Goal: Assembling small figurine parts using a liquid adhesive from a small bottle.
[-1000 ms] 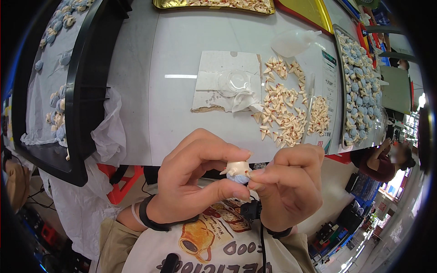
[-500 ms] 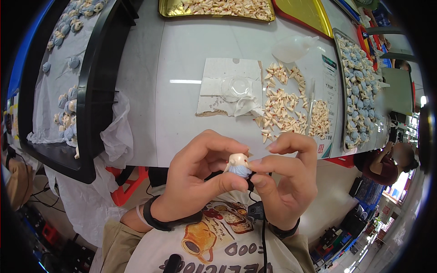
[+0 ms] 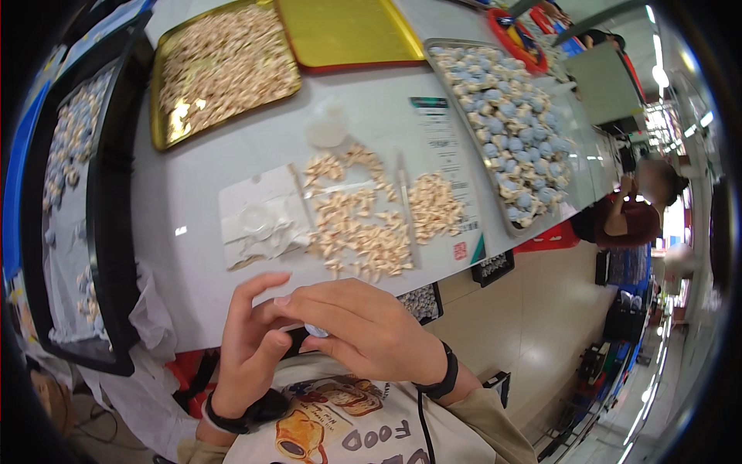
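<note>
Right hand (image 3: 375,323) has rolled over the small blue piece (image 3: 315,330), apparently pinching it under its fingers close beside the open-fingered left hand (image 3: 249,352); I'd keep pressure light, steady it left-handed, and turn it into view.

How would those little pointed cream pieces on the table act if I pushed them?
The cream pieces would probably feel light, each being tiny beside the right hand. They'd likely scatter, since they lie loose on the table, but their pointed, uneven shapes suggest sliding rather than rolling far.
</note>
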A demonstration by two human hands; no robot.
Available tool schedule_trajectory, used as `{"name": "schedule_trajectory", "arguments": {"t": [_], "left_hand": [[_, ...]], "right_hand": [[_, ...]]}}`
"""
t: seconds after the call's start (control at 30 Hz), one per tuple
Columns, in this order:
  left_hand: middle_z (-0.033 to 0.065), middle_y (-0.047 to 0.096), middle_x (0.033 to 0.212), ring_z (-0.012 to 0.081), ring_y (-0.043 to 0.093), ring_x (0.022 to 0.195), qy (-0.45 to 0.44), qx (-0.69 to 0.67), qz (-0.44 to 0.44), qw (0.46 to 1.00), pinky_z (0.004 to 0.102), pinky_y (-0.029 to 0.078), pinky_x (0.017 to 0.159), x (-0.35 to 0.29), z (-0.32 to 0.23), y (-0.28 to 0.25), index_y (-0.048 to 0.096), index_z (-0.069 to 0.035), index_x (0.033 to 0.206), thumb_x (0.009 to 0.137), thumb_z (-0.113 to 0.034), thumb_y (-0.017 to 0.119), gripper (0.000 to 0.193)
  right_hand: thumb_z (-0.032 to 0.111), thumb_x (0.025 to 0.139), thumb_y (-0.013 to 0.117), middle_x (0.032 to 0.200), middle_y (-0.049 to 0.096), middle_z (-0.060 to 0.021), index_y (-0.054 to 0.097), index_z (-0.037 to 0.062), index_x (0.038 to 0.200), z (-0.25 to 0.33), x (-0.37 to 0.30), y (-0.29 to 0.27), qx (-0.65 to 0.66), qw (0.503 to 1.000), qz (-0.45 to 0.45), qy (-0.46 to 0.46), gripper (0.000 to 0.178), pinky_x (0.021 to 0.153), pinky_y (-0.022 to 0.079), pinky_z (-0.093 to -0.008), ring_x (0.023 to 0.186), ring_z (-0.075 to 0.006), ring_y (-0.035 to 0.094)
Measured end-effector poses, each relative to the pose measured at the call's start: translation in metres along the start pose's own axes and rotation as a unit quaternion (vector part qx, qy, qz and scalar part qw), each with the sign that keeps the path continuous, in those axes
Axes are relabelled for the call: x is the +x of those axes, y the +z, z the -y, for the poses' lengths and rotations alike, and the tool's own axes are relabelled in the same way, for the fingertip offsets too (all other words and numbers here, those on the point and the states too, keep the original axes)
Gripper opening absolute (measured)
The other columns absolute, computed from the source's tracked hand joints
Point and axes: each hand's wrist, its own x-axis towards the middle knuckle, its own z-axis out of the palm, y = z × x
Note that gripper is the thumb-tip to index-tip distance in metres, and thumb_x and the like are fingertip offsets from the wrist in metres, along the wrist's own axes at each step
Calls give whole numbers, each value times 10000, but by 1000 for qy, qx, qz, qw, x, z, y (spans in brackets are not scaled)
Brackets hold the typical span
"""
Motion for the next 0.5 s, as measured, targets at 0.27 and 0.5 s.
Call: {"name": "schedule_trajectory", "arguments": {"t": [0.27,0.5], "left_hand": [[159,660,990,255,630,934,124,488,73,861,346,476,831,-31,-66,-4,605,-5,1014,826,-120,643,223],[151,624,965,271,605,913,216,632,-46,743,361,458,825,-56,-110,-35,578,-6,942,844,-115,598,148]], "right_hand": [[-67,786,521,1165,601,-133,604,40,1136,-49,-22,-183,-339,910,-188,146,376,903,454,-363,1034,-302,584],[-74,765,486,1201,579,-102,590,60,1152,-106,-24,-246,-552,829,-74,47,423,962,415,-405,1122,-306,530]]}}
